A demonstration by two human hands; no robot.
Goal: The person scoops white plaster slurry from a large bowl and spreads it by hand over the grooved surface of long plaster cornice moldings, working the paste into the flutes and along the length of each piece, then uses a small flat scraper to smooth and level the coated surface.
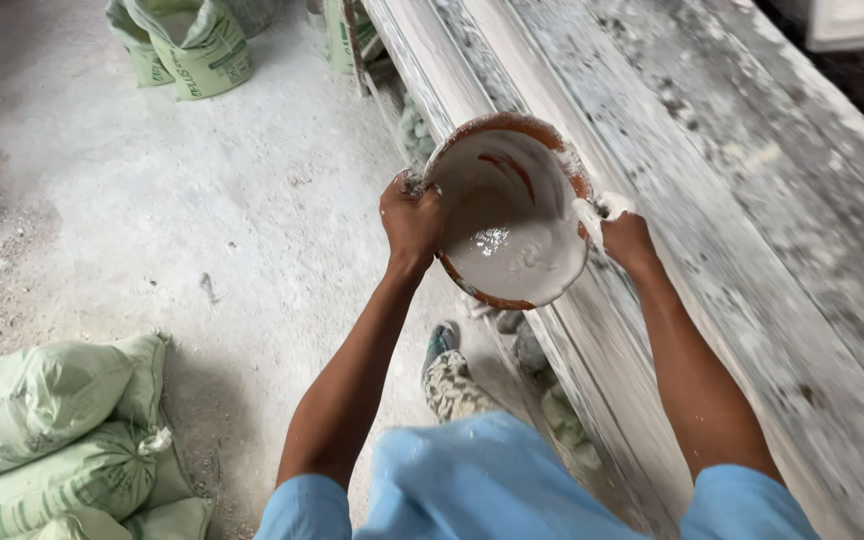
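Note:
An orange bowl [508, 205], coated inside with wet white plaster, is held tilted over the edge of a long plaster-crusted work surface [752, 250]. My left hand [410, 218] grips the bowl's left rim. My right hand [624, 235], smeared with white plaster, holds the right rim. A pool of liquid plaster lies in the lower part of the bowl.
Green sacks are stacked at the lower left [52, 430], and open ones stand at the top [192, 45]. Dusty concrete floor [202, 220] spreads to the left. My foot [447, 375] stands beside the long moulded edge of the bench.

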